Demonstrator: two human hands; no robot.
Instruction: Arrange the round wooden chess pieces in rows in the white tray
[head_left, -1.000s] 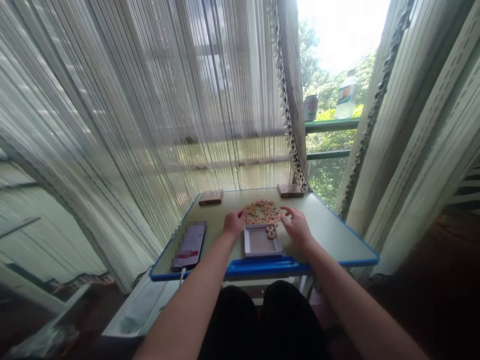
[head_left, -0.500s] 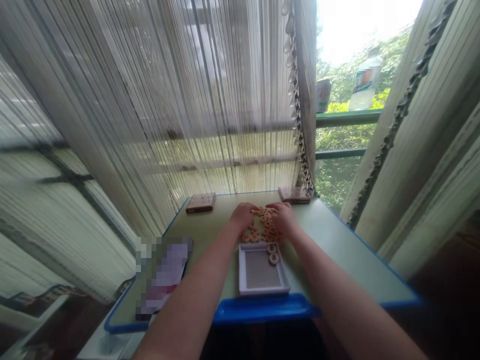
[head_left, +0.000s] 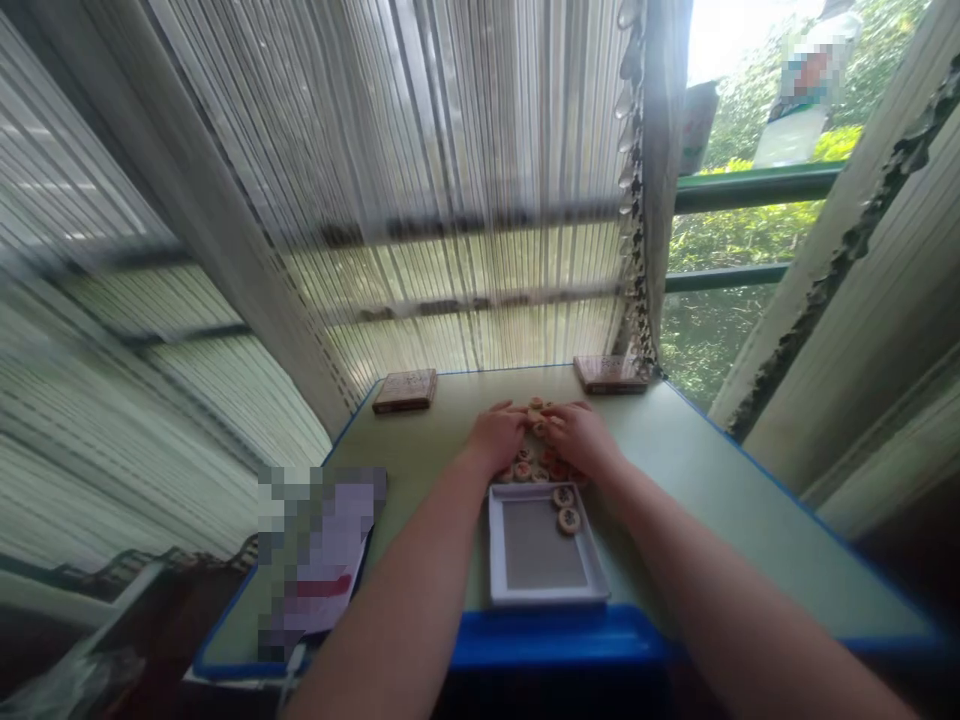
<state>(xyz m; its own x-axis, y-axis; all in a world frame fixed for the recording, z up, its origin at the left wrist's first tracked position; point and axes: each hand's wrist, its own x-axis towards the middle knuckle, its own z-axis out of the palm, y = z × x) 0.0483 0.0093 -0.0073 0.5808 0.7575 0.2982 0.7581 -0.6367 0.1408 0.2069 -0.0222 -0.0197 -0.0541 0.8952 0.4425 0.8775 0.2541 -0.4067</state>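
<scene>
Several round wooden Chinese chess pieces [head_left: 540, 474], some with red marks and some with dark ones, lie in a loose cluster on the pale green table behind a white shallow box tray [head_left: 498, 560]. My left hand [head_left: 499, 438] rests at the cluster's left side, fingers stretched forward and inward. At the right side is my right hand [head_left: 582, 438], its fingers reaching toward the left hand. The fingertips of both touch pieces near the far end, and the hands cover part of the cluster. Two dark-marked pieces [head_left: 568, 520] sit in the tray's far right corner.
Flat brown boxes [head_left: 405, 390] stand at the table's far left corner and far right [head_left: 611, 374]. A blurred-out flat item [head_left: 330, 560] lies at the left edge. A blue tray-like edge [head_left: 555, 640] borders the table's near side. Curtains and a railing with a bottle [head_left: 802, 95] are beyond.
Both hands have drawn in closer around the cluster, and the pieces sit more tightly between them. The view has shifted, so the tray and table appear slightly nearer.
</scene>
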